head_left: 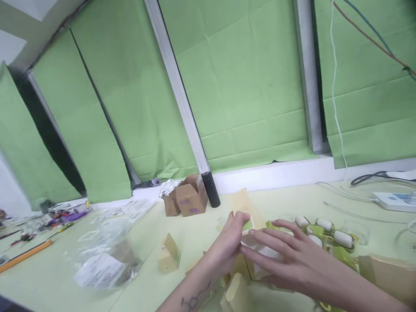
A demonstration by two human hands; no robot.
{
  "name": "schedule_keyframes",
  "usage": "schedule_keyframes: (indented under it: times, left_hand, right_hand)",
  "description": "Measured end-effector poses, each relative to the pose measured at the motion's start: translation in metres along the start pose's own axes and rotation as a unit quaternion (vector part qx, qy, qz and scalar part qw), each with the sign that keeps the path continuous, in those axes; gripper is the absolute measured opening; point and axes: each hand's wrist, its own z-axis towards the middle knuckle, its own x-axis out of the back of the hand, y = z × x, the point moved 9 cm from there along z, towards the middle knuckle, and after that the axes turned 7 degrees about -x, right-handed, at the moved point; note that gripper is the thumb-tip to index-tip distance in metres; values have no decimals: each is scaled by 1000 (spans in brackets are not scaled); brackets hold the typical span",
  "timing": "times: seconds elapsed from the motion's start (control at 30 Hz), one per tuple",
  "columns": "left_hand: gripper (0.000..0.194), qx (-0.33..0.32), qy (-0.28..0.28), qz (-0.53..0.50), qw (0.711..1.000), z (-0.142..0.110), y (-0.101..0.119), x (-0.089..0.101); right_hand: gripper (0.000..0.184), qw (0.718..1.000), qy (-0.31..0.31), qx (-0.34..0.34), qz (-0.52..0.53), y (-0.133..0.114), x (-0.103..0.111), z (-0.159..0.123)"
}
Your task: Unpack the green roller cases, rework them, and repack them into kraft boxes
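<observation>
My left hand [231,236] is closed, thumb and fingers around a small green-and-white piece [248,224] whose kind I cannot make out. Just to the right, my right hand [292,251] has its fingers stretched out and apart, with its fingertips at the piece's lower edge. Underneath both hands lie several small tan cardboard boxes, partly hidden, one of them a tan box [238,292] in front. White-and-green rounded items [343,238] are grouped beyond my right hand. A flat tan sheet [243,201] lies behind my left hand.
One small tan box [169,255] stands apart on the left. Farther back are an open brown carton [191,199] and a black cylinder [210,189]. Clear plastic packaging [107,260] lies at left. A white power strip [394,201] and cables occupy the right rear.
</observation>
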Motion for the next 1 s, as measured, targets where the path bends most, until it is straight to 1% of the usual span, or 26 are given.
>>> schedule_keyframes:
  times: [0.07,0.13,0.2,0.27,0.37,0.47,0.57,0.67,0.8,0.9,0.93,1.0]
  left_hand:
    - [27,23,-27,-36,999,-14,-3,-12]
    - [32,28,-64,-81,994,-26,-1,-24]
    - [37,24,-92,-110,989,-36,0,-31]
    - [41,14,-96,-108,989,-43,-1,-34]
    - [48,-5,-100,-97,990,-49,-2,-36]
    - [52,-12,-112,-96,989,-53,-4,-41]
    - [51,-7,-127,-104,986,-57,-9,-44]
    - [51,6,-145,-113,983,-60,-16,-47]
    - [53,25,-153,-108,982,-61,-30,-49]
    - [53,37,-158,-116,980,-60,-36,-52]
    - [54,35,-158,-119,980,-60,-35,-53]
    - [56,22,-154,-128,980,-59,-31,-55]
  right_hand:
    - [38,1000,4,5,19,-3,10,-2]
    - [37,998,34,-17,55,-1,26,-5]
    - [32,993,68,-44,90,2,41,-8]
    - [29,990,76,-52,108,2,48,-11]
    - [31,989,72,-60,115,2,52,-15]
    - [30,985,70,-92,130,7,52,-19]
    - [21,979,47,-119,156,10,47,-23]
    - [12,974,10,-137,181,10,40,-29]
    - [12,966,-39,-161,198,11,30,-39]
    - [13,962,-70,-163,208,12,23,-44]
    - [14,960,-69,-166,213,13,22,-45]
    - [19,956,-48,-187,222,19,23,-48]
